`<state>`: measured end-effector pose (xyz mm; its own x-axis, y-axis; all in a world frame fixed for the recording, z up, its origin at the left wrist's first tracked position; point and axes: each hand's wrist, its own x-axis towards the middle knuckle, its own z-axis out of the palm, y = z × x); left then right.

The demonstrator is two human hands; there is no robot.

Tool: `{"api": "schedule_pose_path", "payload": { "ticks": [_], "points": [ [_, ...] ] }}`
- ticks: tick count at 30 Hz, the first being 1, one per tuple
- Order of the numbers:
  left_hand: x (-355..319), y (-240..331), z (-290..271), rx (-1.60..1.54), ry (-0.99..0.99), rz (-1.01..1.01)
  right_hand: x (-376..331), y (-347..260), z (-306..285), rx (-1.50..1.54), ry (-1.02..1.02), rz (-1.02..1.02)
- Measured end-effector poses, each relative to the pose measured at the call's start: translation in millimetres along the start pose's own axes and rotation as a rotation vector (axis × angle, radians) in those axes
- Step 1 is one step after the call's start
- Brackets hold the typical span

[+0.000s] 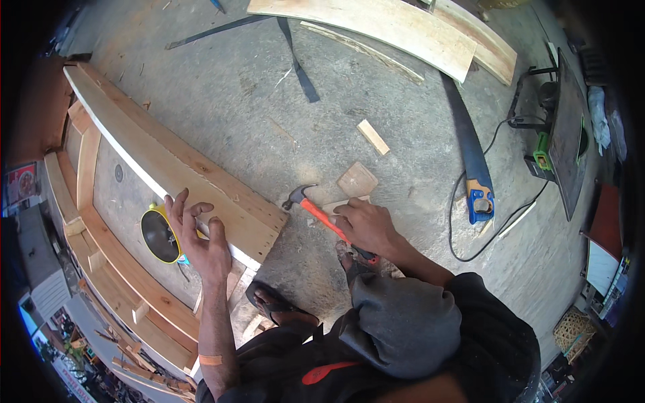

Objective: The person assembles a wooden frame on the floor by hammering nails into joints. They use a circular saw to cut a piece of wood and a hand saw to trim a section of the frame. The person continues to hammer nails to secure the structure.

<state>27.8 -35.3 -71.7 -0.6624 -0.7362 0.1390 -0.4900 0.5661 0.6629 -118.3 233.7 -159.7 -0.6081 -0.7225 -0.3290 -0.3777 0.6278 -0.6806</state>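
Observation:
My right hand (pixel 366 225) is wrapped round the orange handle of a claw hammer (pixel 321 216), whose dark head points toward the end of a wooden board. My left hand (pixel 203 243) is open, its fingers spread and slightly curled, over the white edge of that board (pixel 195 185). The board is the near side of a long wooden frame (pixel 138 279) on my left, with several small dark marks at its right end. Just left of my left fingers is a round yellow container (pixel 156 236) with a dark inside, partly hidden by the hand.
A handsaw (pixel 468 144) with a blue handle lies on the concrete to the right, beside a black cable (pixel 451 232). Wide boards (pixel 376 33) lie at the far side. A small wood block (pixel 373 137) and a square piece (pixel 357 181) lie ahead; a dark table (pixel 568 134) stands right.

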Motion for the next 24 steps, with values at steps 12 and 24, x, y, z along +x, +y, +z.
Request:
{"api": "schedule_pose_path", "payload": {
  "ticks": [12,24],
  "points": [
    [1.7,-5.7,-0.4,0.006,-0.002,0.014,67.3,94.0,-15.2,-0.431,0.426,0.159],
    [-29.4,77.0,-5.8,-0.106,-0.135,-0.164,50.1,-1.5,-19.2,0.708,0.311,0.125]
  ]
}}
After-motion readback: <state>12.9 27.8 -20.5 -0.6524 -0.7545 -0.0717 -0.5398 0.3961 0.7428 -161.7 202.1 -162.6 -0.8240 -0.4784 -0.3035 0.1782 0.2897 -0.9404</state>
